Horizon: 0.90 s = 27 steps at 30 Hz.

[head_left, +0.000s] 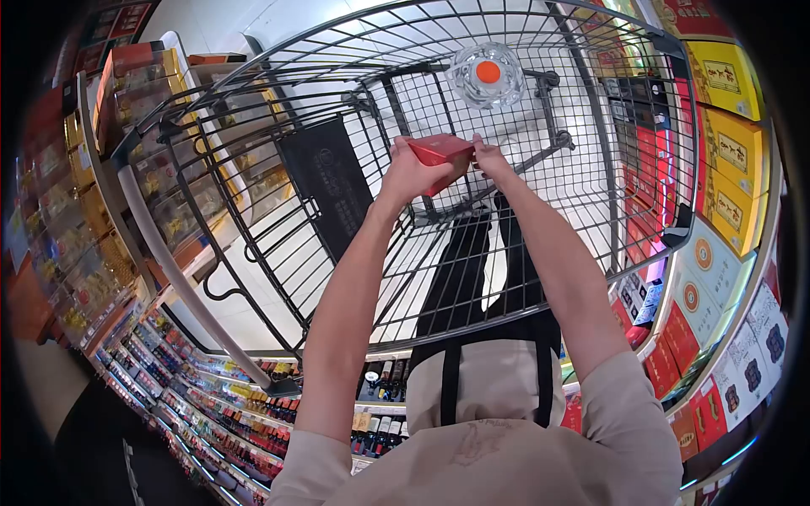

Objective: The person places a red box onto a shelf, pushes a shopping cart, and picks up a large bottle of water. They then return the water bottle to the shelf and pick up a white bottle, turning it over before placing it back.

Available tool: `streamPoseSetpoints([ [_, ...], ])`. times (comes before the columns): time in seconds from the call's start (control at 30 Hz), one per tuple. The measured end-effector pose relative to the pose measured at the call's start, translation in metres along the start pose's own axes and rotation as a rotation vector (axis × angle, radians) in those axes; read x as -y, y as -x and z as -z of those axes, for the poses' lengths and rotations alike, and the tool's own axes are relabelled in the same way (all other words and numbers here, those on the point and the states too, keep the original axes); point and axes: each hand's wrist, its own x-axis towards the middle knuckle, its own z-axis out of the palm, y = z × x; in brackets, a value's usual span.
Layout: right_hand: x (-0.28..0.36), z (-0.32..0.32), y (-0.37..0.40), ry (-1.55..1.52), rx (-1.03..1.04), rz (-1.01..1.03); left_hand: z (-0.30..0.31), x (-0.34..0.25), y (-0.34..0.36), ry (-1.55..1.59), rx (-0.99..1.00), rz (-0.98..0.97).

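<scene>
Ann: How many things are being held?
Ben: One. It is a red box (443, 155), up over the cart (677, 237), about the middle of it. I can't tell how low down in the cart it is.

Ann: What is the left hand (410, 176) doing?
Ben: It is closed around the box, at the end nearer the cart's handle (187, 287). One thumb lies across the box's side.

Ann: And the right hand (491, 161)?
Ben: Its fingers are bent in small and hold the other end, the one away from the cart's handle. So two hands, one box.

Ann: What else is in the cart?
Ben: One big clear bottle (488, 78) with one orange cap. It stands up on the side of the cart across from the person. There is one black panel (325, 181) too, near the cart's handle end.

Ann: What is past the cart's other end?
Ben: I count three yellow boxes (731, 152) there, then two pale boxes (697, 274) with one round orange mark each, and three white boxes (753, 374) with dark pictures.

Ann: Can you see legs (450, 274)?
Ben: Yes, two, in black, through the cart's wires. The dark bottles (390, 379) on the shelves beside the cart are too many and too small to count.
</scene>
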Motion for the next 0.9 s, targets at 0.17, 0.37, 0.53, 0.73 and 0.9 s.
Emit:
streamPoseSetpoints([
  [0.17,0.005,-0.019,0.010,-0.329,-0.047,-0.069,0.009,0.006,-0.006,0.003,0.006,-0.010],
  [0.37,0.006,-0.030,0.004,-0.688,0.108,-0.119,0.018,0.012,-0.010,0.078,0.023,-0.057],
  [0.53,-0.002,-0.028,0.009,-0.633,0.102,-0.116,0.025,-0.002,0.020,0.322,0.035,0.025],
  [0.73,0.035,-0.009,0.092,-0.552,0.088,-0.030,0.043,-0.027,0.069,0.309,-0.010,0.030],
  [0.9,0.052,0.011,0.148,-0.607,0.216,-0.002,0.078,-0.059,0.133,0.281,-0.032,-0.015],
])
